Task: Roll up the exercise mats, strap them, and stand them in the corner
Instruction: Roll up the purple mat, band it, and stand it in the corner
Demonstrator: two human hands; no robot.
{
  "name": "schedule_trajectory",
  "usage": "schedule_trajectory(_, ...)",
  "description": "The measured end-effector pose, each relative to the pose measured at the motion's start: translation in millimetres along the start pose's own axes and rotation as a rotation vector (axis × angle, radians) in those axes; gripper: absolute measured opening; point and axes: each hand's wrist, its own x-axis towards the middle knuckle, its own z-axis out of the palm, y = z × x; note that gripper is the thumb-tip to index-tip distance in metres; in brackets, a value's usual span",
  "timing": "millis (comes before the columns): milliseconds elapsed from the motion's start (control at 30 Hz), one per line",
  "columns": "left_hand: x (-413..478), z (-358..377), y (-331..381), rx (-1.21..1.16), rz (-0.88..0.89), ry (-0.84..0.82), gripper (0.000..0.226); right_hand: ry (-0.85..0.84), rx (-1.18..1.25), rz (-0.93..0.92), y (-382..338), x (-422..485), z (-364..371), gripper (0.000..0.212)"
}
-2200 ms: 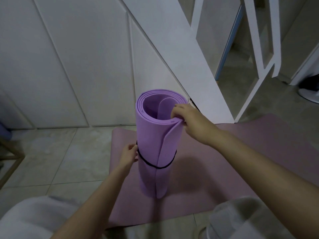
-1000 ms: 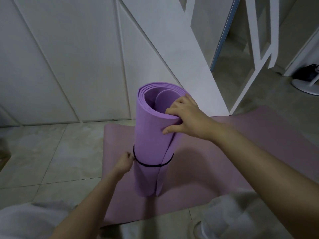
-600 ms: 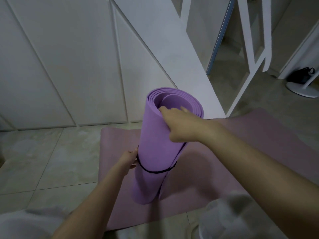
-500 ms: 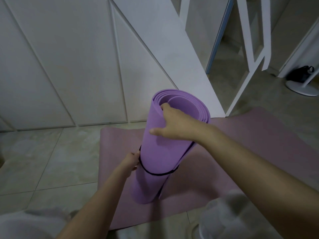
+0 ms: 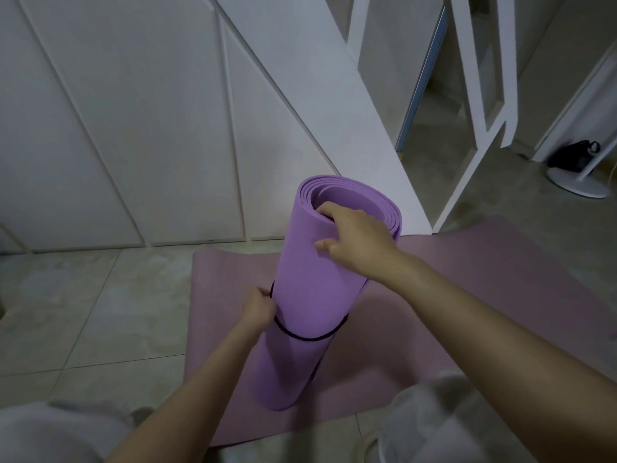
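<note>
**One mat strapped, one mat still flat**

Closest in, the left hand (image 5: pixel 258 310) sits low on the left side of the roll (image 5: pixel 317 295). Its fingers are curled in and seem to pinch the thin black strap (image 5: pixel 307 337) that goes round the roll's middle. The strap looks snug and is on all the way round, as far as can be seen.

The purple roll stands on its end on the flat mat (image 5: pixel 450 295), but it leans, with its top tipped away and to the right. Up at the top, the right hand (image 5: pixel 354 238) grips the rim — fingers hooked inside the open end, thumb pressed on the outside.

So the step in hand looks like the end of strapping: the band is being set right while the other hand keeps the roll from falling.

Next, I think, the roll must be lifted off the flat mat and carried to a corner. It needs a firm hold, and it must be set down straight or it will tip.

Farther off is the tiled floor (image 5: pixel 100 312), then the white wall (image 5: pixel 133 128). Which corner is meant I cannot tell. The pink flat mat is not yet rolled — that job is left.
</note>
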Motion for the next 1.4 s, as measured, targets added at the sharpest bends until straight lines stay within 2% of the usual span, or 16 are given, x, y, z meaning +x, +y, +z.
schedule_trajectory(167,-31.3,-29.2,61.6,-0.286,0.115,-0.108,0.031,0.041,0.017,-0.089,-3.7,-2.7,-1.2,0.039)
schedule_trajectory(300,-51.0,-62.6,87.7,-0.530,0.264,-0.001,0.035,0.133,-0.029,-0.264,-28.5,-2.1,3.4,0.041)
schedule_trajectory(367,-55.8,-85.1,97.4,-0.603,0.384,0.051,0.041,0.183,-0.060,-0.355,-43.8,2.1,3.1,0.040)
schedule_trajectory(433,-62.4,-112.1,105.1,-0.630,0.474,0.096,0.036,0.205,-0.077,-0.438,-60.5,8.1,3.5,0.038)
schedule_trajectory(500,-62.3,-141.1,106.5,-0.568,0.500,0.167,0.022,0.215,-0.098,-0.509,-78.5,15.5,7.4,0.039)
schedule_trajectory(567,-62.9,-170.3,101.2,-0.406,0.483,0.265,0.034,0.230,-0.138,-0.576,-97.5,23.7,15.3,0.042)
schedule_trajectory(700,-70.4,-221.1,81.0,0.029,0.478,0.556,0.029,0.261,-0.199,-0.700,-137.6,42.4,42.9,0.051)
schedule_trajectory(767,-72.5,-245.8,68.3,0.116,0.487,0.661,0.027,0.279,-0.179,-0.756,-162.0,48.7,59.9,0.058)
schedule_trajectory(933,-80.2,-298.3,29.9,0.109,0.464,0.807,0.038,0.305,-0.170,-0.919,-207.6,68.1,92.1,0.046)
schedule_trajectory(1133,-97.8,-331.7,-11.6,0.012,0.402,0.929,0.043,0.301,-0.297,-1.090,-258.1,85.9,114.7,0.046)
schedule_trajectory(1400,-122.5,-373.8,-23.7,0.092,0.439,1.050,0.050,0.416,-0.215,-1.092,-304.5,79.5,135.5,0.036)
